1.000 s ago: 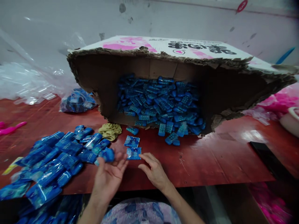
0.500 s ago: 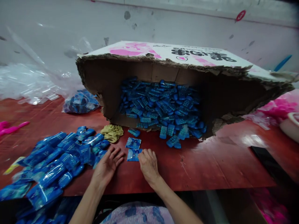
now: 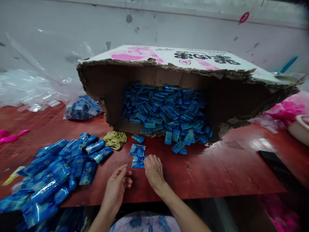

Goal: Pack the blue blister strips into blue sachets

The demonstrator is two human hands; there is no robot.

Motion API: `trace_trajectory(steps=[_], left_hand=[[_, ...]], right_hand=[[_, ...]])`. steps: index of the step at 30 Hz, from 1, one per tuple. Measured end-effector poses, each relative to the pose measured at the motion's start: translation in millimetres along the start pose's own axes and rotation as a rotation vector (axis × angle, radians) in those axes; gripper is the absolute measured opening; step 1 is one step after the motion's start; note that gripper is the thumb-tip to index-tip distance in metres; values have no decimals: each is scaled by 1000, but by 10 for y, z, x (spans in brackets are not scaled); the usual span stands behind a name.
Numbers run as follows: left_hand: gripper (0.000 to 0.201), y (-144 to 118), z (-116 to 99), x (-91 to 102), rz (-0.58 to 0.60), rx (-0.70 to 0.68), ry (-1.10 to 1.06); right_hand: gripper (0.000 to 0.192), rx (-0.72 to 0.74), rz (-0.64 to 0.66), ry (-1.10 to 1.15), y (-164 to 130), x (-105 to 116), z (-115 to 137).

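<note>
While a blue card (image 3: 138, 162) lies flat on the tabletop (image 3: 205, 170), left of center and back from the front edge, the right hand (image 3: 154, 169) bunches its fingers at the card's right side; whether they grip it cannot be told. The left hand (image 3: 117, 186), half-open with fingers loosely curled, is nearer the front edge, apart from the card. A second card (image 3: 137, 149) lies just behind the first. Farther left, a crumpled cloth (image 3: 115, 140) sits near a heap of glossy packets (image 3: 53, 175) that reaches the front edge. Toward the back, a torn box (image 3: 103, 80) gapes forward, piled with blue pieces (image 3: 166, 109), several lying before its mouth, and a black slab (image 3: 276, 169) lies toward the front-right corner
</note>
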State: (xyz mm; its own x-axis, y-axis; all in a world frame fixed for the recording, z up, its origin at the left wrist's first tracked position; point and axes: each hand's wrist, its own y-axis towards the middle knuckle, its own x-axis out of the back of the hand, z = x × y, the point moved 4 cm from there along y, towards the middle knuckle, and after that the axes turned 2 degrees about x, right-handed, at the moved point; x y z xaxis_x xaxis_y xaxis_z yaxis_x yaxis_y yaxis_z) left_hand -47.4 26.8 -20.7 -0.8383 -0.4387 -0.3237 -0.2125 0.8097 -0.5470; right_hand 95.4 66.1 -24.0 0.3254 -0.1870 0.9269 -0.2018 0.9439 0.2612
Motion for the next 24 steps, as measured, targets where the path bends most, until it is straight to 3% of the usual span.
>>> trace_trajectory(steps=[3, 6, 9, 11, 13, 16, 18, 24], left_hand=[[36, -90, 190, -133, -51, 49, 33], [36, -57, 258, -214, -2, 49, 63], [25, -3, 275, -255, 58, 41, 77], [22, 11, 272, -267, 91, 22, 97], [21, 5, 262, -277, 133, 3, 136], [22, -11, 245, -288, 173, -19, 201], [22, -11, 242, -304, 186, -31, 208], [24, 11, 279, -366, 152, 15, 155]], right_hand=[[21, 7, -19, 14, -36, 101, 5], [22, 33, -59, 107, -158, 269, 41], [18, 45, -91, 334, -270, 374, 55], [22, -54, -112, 570, -292, 372, -15], [34, -199, -66, 832, -277, 302, -106], [15, -305, 132, 1107, -245, 182, -133], [18, -320, 187, 1160, -248, 161, -99], [23, -408, 25, 1047, -338, 168, -14]])
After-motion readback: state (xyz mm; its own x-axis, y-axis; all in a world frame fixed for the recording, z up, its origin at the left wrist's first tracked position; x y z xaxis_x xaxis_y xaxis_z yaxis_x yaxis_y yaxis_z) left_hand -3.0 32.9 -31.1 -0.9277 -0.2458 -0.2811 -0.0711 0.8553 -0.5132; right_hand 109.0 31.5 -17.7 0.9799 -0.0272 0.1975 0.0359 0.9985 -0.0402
